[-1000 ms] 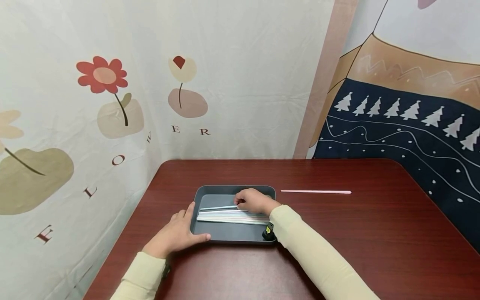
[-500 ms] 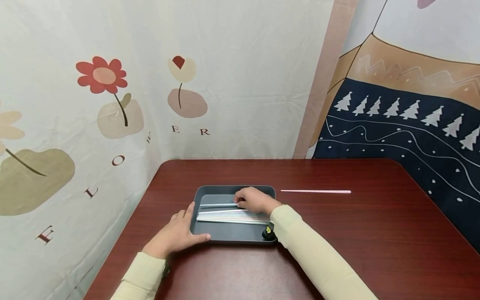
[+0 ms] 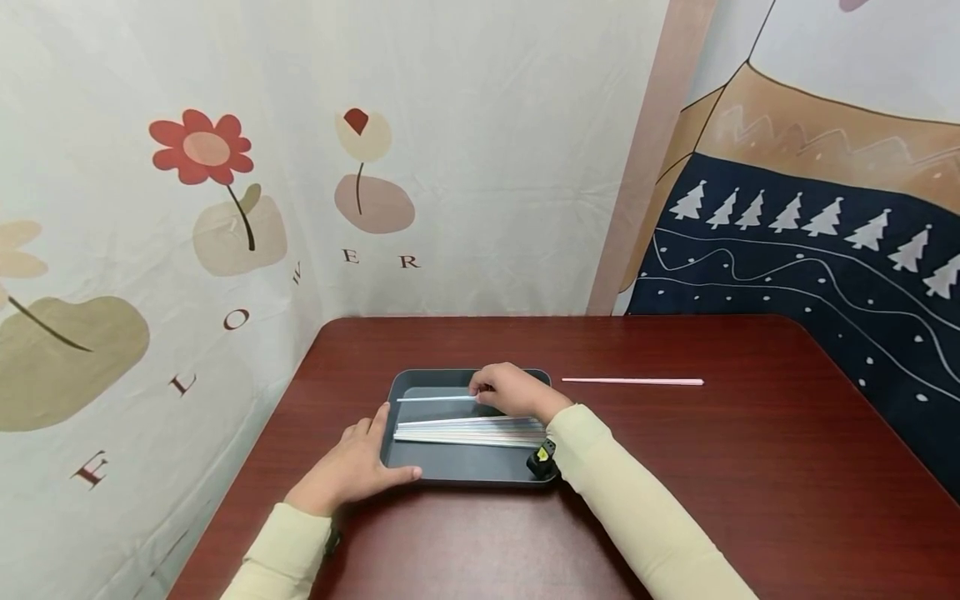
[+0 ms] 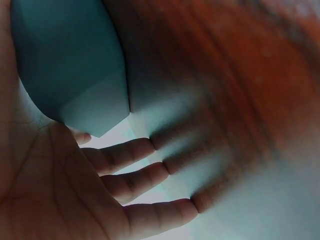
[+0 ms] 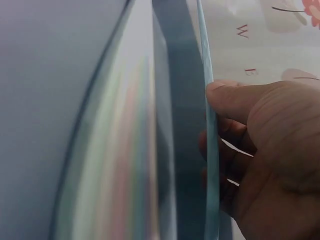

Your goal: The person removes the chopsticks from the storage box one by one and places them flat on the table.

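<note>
My right hand (image 3: 517, 391) pinches a light blue chopstick (image 3: 435, 399) over the back part of a dark grey tray (image 3: 465, 468). In the right wrist view the thumb lies on one side of that chopstick (image 5: 212, 150), with fingers behind it. Nearer the front of the tray lies a row of several pastel chopsticks (image 3: 465, 433), whose right ends are partly hidden by my right wrist. My left hand (image 3: 352, 471) rests at the tray's left end, fingers extended along the rim and thumb at the front corner.
To the right of the tray, a pink chopstick or pair of chopsticks (image 3: 633, 382) lies on the reddish-brown table (image 3: 465, 550). Behind the table hangs a pale printed cloth (image 3: 480, 167), with a dark tree-patterned cloth (image 3: 810, 250) at the right.
My right hand has shifted slightly toward the back of the tray, drawing the light blue chopstick away from the row. The left hand has stayed in place.
</note>
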{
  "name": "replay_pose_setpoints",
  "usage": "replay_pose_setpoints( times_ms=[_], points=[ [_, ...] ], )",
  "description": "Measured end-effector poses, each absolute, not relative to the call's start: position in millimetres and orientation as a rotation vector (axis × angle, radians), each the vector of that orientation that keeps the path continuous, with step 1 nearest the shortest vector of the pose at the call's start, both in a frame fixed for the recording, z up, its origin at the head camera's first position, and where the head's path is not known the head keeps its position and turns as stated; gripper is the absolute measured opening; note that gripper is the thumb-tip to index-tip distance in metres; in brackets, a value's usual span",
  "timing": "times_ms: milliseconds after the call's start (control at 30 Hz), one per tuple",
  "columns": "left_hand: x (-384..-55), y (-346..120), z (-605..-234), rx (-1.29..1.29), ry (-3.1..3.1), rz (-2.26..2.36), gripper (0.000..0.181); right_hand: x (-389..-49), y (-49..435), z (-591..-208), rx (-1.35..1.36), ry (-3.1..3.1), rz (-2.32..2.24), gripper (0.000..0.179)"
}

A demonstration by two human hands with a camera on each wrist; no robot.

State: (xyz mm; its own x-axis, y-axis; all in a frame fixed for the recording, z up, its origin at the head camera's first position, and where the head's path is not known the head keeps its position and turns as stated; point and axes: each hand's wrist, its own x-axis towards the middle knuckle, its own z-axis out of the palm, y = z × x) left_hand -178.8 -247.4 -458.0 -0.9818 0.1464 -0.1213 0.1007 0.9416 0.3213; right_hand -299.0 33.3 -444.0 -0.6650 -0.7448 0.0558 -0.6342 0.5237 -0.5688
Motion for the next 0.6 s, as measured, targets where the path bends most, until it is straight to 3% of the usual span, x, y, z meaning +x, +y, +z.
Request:
replay_pose_setpoints(
  times_ms=[600],
  points=[
    [-179,-248,-458,0.184,2.949,0.474,0.132,-298,66,-413,-1.256,2.707,-0.844,0.012]
  ],
)
